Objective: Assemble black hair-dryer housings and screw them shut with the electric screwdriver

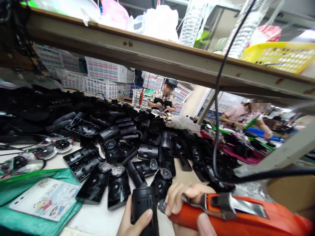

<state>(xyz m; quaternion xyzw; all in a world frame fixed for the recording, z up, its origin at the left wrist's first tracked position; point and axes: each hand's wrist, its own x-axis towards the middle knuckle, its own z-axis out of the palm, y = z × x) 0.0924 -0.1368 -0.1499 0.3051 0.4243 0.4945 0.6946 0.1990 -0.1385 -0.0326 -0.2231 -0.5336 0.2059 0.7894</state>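
Note:
My left hand (134, 218) is wrapped round a black plastic housing (145, 206), held upright at the bottom middle. An orange electric screwdriver (246, 216) lies in my right hand (189, 196), its fingers closed round the front end and lever. The metal nose of the screwdriver points left, right beside the housing; whether a bit touches it is hidden. Just beyond my hands, several black housing pieces with honeycomb grilles (118, 186) rest on the pale table (91, 221).
A large heap of black parts (137, 131) spreads across the table. To the left are wired round parts (54, 147) and a green bag (14, 196) with a printed card (46, 200). A black cable (216, 131) hangs at right, below a shelf (147, 42). Two people work beyond.

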